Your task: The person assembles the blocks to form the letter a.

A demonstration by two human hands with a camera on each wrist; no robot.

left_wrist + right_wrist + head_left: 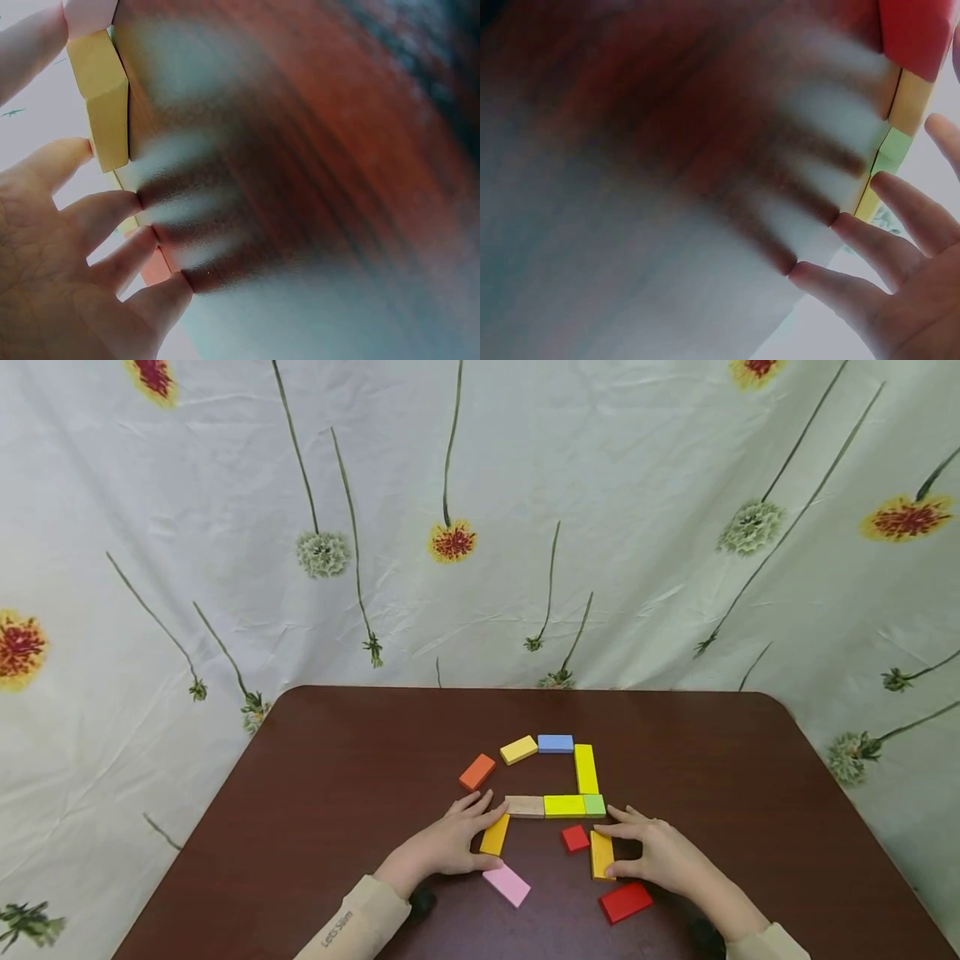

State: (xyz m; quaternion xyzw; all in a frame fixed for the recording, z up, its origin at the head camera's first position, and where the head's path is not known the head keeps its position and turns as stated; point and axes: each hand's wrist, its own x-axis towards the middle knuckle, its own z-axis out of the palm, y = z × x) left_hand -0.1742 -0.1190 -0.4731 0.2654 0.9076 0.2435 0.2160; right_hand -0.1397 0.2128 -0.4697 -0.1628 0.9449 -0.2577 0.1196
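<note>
Wooden blocks lie flat on the dark brown table in a rough outline. My left hand [450, 842] holds an amber block [494, 835] lengthwise, index finger at its far end and thumb at its near end, beside a pink block [507, 885]. The other fingertips rest on the table near an orange block [477, 772]. On the right, my right hand [663, 856] pinches another amber block [602, 856] by its ends between thumb and index finger. A small red block [575, 838] lies left of it, and a larger red block [626, 902] nearer me.
Beyond the hands, a natural wood block [524, 807], a yellow block [564, 807] and a green block [594, 805] form a row. A long yellow block [586, 768], a blue block [556, 743] and a pale yellow block [519, 749] continue the outline. A flowered cloth [480, 610] hangs behind.
</note>
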